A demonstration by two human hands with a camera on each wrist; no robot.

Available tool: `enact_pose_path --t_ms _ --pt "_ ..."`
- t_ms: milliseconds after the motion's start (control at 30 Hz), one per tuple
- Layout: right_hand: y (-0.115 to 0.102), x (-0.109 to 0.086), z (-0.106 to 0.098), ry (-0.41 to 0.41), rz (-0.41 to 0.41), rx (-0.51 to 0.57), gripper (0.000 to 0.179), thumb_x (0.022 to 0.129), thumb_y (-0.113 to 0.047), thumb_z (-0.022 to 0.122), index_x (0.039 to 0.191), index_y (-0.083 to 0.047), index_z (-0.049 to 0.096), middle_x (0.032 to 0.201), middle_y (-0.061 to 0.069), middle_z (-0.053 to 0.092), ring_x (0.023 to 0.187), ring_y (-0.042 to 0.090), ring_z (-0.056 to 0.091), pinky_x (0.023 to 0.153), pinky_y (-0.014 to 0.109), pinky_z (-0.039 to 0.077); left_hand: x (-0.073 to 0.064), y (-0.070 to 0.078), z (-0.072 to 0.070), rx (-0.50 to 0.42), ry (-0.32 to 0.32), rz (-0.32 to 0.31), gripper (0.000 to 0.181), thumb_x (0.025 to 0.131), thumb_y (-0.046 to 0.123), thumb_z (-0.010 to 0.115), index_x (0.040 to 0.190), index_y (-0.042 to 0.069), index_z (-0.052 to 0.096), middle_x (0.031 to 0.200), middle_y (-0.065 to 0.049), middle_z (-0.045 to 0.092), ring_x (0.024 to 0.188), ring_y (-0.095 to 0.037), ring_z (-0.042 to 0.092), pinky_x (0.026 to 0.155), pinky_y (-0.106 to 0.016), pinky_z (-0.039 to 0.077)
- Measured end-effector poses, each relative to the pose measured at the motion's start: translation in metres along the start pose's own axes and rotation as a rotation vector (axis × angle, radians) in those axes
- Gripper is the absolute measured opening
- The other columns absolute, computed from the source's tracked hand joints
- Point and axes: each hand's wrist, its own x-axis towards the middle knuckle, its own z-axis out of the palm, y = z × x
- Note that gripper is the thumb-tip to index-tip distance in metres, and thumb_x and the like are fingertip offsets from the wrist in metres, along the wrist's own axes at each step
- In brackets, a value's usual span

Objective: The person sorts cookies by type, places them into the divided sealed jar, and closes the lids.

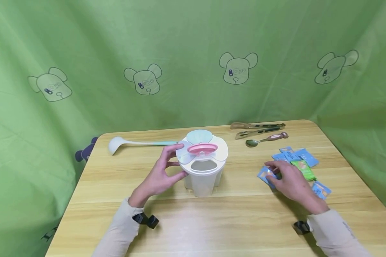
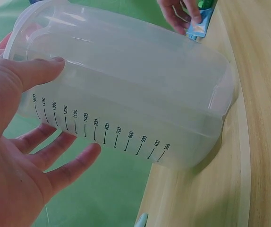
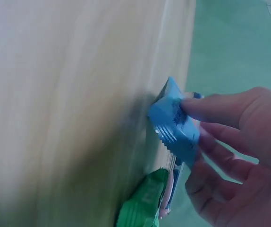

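A translucent plastic storage canister (image 1: 203,185) with printed volume marks stands upright on the table. Its white lid has petal-shaped flaps; the pink flap (image 1: 202,148) is raised above an uncovered opening at the front. My left hand (image 1: 159,177) holds the canister from its left side near the top, thumb on one face and fingers spread along another. To the right, my right hand (image 1: 291,180) pinches a small blue packet (image 3: 175,123) between thumb and fingers, just over the tabletop. A green packet (image 1: 303,169) and several other blue packets (image 1: 307,157) lie beside that hand.
Behind the canister on the left is a white ladle (image 1: 116,143) with a pale blue handle. Tongs (image 1: 257,129) and a spoon (image 1: 267,139) with a brown handle lie at the back right. A green curtain (image 1: 193,103) hangs behind the wooden table (image 1: 180,221).
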Motion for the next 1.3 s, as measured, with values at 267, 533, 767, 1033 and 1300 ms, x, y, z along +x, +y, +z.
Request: enact_pose_path --t_ms 267,533,767,1033,1300 --pt "-0.007 0.003 -0.003 0.135 -0.046 0.18 0.029 0.093 0.0 0.083 0.122 0.003 0.077 0.103 0.018 0.078 0.084 0.003 0.067 0.065 0.015 0.061 0.0 0.0 -0.001 -0.004 -0.018 -0.003 0.087 0.089 -0.007 0.083 0.16 0.012 0.037 0.166 -0.017 0.044 0.144 -0.041 0.057 0.108 -0.044 0.064" --pt "-0.032 0.013 -0.012 0.223 0.045 0.35 0.028 0.098 -0.008 0.082 0.125 -0.004 0.076 0.108 0.009 0.077 0.091 -0.01 0.065 0.075 0.008 0.061 0.0 0.0 0.0 0.0 -0.018 0.003 0.087 0.088 -0.007 0.083 0.16 0.011 0.037 0.167 -0.019 0.043 0.143 -0.043 0.057 0.108 -0.046 0.064" --pt "-0.064 0.025 -0.028 0.274 0.038 0.518 0.031 0.097 -0.008 0.083 0.126 -0.001 0.074 0.105 -0.019 0.074 0.096 -0.004 0.07 0.081 0.007 0.061 0.0 0.0 0.0 0.002 -0.014 0.003 0.087 0.088 -0.007 0.083 0.16 0.011 0.037 0.167 -0.019 0.043 0.143 -0.043 0.058 0.108 -0.045 0.064" --pt "-0.105 0.028 -0.04 0.331 -0.056 0.645 0.027 0.096 0.003 0.08 0.121 0.006 0.072 0.109 -0.012 0.076 0.098 0.003 0.073 0.084 0.012 0.064 -0.001 -0.001 0.001 -0.003 -0.01 -0.017 0.087 0.088 -0.006 0.084 0.16 0.012 0.037 0.167 -0.018 0.043 0.142 -0.042 0.058 0.108 -0.046 0.064" --pt "-0.141 0.027 -0.045 0.437 -0.28 0.895 0.022 0.09 0.021 0.073 0.111 0.016 0.069 0.108 -0.001 0.078 0.096 0.008 0.075 0.087 0.016 0.065 -0.001 -0.002 0.001 0.006 -0.007 0.002 0.087 0.089 -0.006 0.084 0.16 0.012 0.037 0.167 -0.018 0.043 0.141 -0.042 0.058 0.107 -0.046 0.064"
